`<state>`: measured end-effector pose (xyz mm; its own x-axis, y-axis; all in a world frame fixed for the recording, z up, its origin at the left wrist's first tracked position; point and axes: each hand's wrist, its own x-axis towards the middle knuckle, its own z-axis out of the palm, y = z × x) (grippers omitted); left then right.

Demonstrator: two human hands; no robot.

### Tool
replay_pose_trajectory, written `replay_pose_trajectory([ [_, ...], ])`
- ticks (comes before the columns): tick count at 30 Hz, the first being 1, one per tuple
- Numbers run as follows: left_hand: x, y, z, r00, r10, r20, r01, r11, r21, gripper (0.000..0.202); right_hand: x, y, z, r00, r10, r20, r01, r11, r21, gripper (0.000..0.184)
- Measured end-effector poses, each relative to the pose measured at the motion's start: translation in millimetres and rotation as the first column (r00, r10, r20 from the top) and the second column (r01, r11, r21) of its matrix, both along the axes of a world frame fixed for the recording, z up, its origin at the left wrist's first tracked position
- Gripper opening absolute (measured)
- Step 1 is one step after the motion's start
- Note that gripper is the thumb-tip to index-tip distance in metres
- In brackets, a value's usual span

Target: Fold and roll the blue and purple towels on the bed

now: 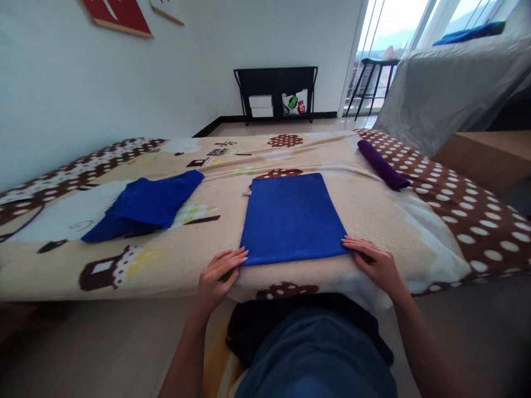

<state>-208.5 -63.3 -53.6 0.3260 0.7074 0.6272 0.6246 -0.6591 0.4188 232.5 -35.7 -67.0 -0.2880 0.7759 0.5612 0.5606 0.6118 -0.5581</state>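
A blue towel (292, 218) lies spread flat as a rectangle on the blanket in front of me, with a small white tag on its left edge. My left hand (219, 275) pinches its near left corner, fingers on top and thumb below. At the near right corner, my right hand (373, 262) has its fingertips closed on the edge in the same way. Another blue towel (145, 204) lies loosely crumpled to the left, apart from my hands. Toward the far right rests a rolled purple towel (382, 166).
Under everything is a cream and brown patterned blanket (215, 221) on a bed-like surface, its front edge close to my body. A black shelf (276, 83) stands by the far wall. To the right are a plastic-covered piece of furniture (443, 83) and a stool (375, 72).
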Motion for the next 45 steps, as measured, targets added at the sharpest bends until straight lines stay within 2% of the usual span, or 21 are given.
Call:
replay_pose_trajectory([
  [6,-8.5,-0.3,3.8,0.999,-0.004,-0.052,0.005,1.0,0.026,0.035,5.6,3.3,0.2,0.999,0.015,0.047,-0.013,0.999,-0.033,0.028],
  [12,-10.6,-1.5,7.9,0.999,0.042,0.018,-0.039,0.988,-0.152,0.026,11.6,4.8,10.6,0.999,0.042,0.032,-0.035,0.976,-0.213,0.028],
  [15,-5.6,0.8,6.7,0.973,0.199,0.118,-0.161,0.949,-0.272,0.021,6.9,7.8,12.4,0.995,-0.093,-0.047,0.074,0.945,-0.318,0.029],
  [19,10.9,9.2,6.1,0.879,0.42,0.228,-0.321,0.872,-0.369,0.023,-8.7,17.9,10.9,0.949,-0.282,-0.14,0.21,0.899,-0.383,0.031],
  [21,20.9,14.1,5.9,0.856,0.472,0.213,-0.39,0.858,-0.333,0.022,-17.9,22.5,10.4,0.931,-0.336,-0.141,0.269,0.895,-0.356,0.03],
  [25,36.4,21.6,1.6,0.812,0.567,0.138,-0.547,0.822,-0.162,0.016,-32.6,25.7,7.8,0.891,-0.449,-0.065,0.425,0.876,-0.229,0.027],
  [29,41.5,23.1,-3.3,0.777,0.629,0.034,-0.628,0.778,-0.027,0.014,-38.4,24.4,2.1,0.875,-0.484,0.03,0.484,0.875,-0.008,0.022],
  [33,42.5,18.9,-0.8,0.718,0.691,-0.079,-0.687,0.722,0.083,0.01,-39.2,23.7,-1.5,0.811,-0.563,0.157,0.55,0.826,0.121,0.019],
  [36,43.5,15.5,3.0,0.745,0.66,-0.091,-0.651,0.751,0.114,0.012,-37.9,23.2,-2.8,0.801,-0.581,0.145,0.557,0.812,0.174,0.023],
  [39,44.6,13.7,5.1,0.793,0.602,-0.091,-0.59,0.797,0.132,0.017,-34.9,21.4,-4.3,0.855,-0.501,0.134,0.472,0.858,0.201,0.019],
  [42,44.9,11.3,6.1,0.806,0.588,-0.071,-0.573,0.804,0.161,0.018,-31.7,18.2,-6.0,0.883,-0.445,0.149,0.415,0.889,0.195,0.019],
  [45,41.4,6.0,7.7,0.821,0.559,-0.115,-0.541,0.826,0.159,0.016,-27.6,14.5,-6.8,0.897,-0.412,0.162,0.385,0.906,0.174,0.022],
])
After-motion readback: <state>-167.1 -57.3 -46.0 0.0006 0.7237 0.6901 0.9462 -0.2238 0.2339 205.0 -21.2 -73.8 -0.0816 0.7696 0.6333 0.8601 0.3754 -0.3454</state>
